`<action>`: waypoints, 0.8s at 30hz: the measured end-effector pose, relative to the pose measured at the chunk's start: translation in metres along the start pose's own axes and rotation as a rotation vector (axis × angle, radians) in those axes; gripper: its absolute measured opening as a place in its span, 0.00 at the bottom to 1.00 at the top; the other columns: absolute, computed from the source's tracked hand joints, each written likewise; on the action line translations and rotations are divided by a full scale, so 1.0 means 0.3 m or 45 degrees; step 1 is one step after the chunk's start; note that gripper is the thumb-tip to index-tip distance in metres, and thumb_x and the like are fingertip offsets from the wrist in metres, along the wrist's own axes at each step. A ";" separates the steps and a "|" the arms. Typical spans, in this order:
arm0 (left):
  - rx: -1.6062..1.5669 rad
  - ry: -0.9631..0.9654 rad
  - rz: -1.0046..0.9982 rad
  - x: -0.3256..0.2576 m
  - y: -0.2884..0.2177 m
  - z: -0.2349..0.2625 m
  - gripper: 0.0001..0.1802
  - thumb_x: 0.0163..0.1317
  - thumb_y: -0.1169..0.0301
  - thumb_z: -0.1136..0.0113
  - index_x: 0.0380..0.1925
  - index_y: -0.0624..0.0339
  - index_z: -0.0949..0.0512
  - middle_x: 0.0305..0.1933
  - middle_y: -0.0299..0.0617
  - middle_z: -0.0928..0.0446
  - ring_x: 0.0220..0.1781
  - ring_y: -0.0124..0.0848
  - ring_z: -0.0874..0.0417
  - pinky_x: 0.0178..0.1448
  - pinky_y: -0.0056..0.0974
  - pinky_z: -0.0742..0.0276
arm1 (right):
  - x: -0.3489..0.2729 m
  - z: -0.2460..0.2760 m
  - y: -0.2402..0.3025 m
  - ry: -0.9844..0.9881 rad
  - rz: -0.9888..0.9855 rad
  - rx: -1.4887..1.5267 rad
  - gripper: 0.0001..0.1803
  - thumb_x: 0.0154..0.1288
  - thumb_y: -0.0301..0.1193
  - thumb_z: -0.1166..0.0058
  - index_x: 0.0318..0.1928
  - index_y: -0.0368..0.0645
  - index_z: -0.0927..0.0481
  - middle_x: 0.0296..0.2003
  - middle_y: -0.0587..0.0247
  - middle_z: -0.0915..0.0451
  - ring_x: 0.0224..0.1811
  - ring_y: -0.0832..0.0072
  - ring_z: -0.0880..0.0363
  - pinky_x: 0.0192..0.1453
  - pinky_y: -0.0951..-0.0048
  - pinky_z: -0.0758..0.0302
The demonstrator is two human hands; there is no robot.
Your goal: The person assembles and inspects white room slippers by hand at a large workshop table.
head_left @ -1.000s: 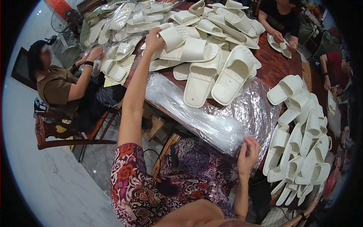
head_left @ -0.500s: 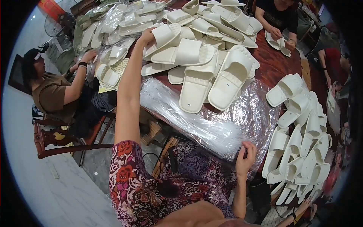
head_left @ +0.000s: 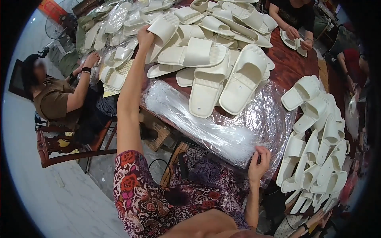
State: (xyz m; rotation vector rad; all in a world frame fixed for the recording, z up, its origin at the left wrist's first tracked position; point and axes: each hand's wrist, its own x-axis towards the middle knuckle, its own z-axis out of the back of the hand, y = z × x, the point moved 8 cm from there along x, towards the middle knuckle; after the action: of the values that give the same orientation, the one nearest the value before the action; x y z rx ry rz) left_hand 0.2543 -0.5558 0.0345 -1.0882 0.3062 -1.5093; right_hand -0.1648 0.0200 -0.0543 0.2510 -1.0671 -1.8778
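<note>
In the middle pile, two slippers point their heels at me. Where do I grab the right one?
Probably take that slipper by its heel end, coming from your side: the heel points toward you with nothing on it, while the toe lies among other slippers.

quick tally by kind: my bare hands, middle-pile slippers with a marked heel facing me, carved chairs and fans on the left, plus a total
Left hand and right hand: 2
Marked slippers: 2
Carved chair: 1
Fan: 1
Total: 6
</note>
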 end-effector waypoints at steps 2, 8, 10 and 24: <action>-0.022 -0.079 -0.082 -0.052 -0.074 0.036 0.16 0.57 0.63 0.34 0.44 0.55 0.12 0.40 0.50 0.13 0.42 0.39 0.12 0.47 0.39 0.20 | -0.006 0.009 -0.006 -0.021 0.004 -0.003 0.09 0.66 0.21 0.47 0.45 0.36 0.18 0.46 0.54 0.22 0.53 0.58 0.24 0.61 0.61 0.29; -0.248 -0.176 -0.537 -0.259 -0.399 0.244 0.17 0.60 0.73 0.36 0.49 0.64 0.15 0.48 0.46 0.15 0.51 0.34 0.16 0.58 0.37 0.24 | 0.004 0.020 -0.021 -0.056 0.071 -0.007 0.09 0.66 0.20 0.47 0.45 0.38 0.18 0.45 0.54 0.21 0.50 0.57 0.23 0.59 0.61 0.28; -0.238 -0.039 -0.636 -0.362 -0.510 0.332 0.18 0.59 0.75 0.37 0.50 0.67 0.16 0.49 0.47 0.16 0.51 0.34 0.17 0.58 0.36 0.24 | 0.022 0.013 -0.003 -0.062 0.091 0.038 0.10 0.65 0.20 0.46 0.46 0.38 0.18 0.45 0.54 0.21 0.51 0.57 0.23 0.58 0.63 0.28; -0.317 0.848 -0.631 -1.430 -1.032 -0.015 0.23 0.52 0.75 0.29 0.51 0.59 0.16 0.46 0.46 0.22 0.39 0.39 0.17 0.43 0.39 0.21 | -0.011 0.159 -0.036 -0.250 0.020 0.324 0.10 0.70 0.21 0.48 0.48 0.36 0.19 0.47 0.53 0.22 0.51 0.62 0.22 0.59 0.67 0.28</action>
State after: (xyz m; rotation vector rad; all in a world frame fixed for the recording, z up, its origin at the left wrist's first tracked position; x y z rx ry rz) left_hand -0.0010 -0.0931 0.0612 -0.8509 0.7373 -2.3170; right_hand -0.1965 0.0521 -0.0347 0.2054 -1.4410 -1.7780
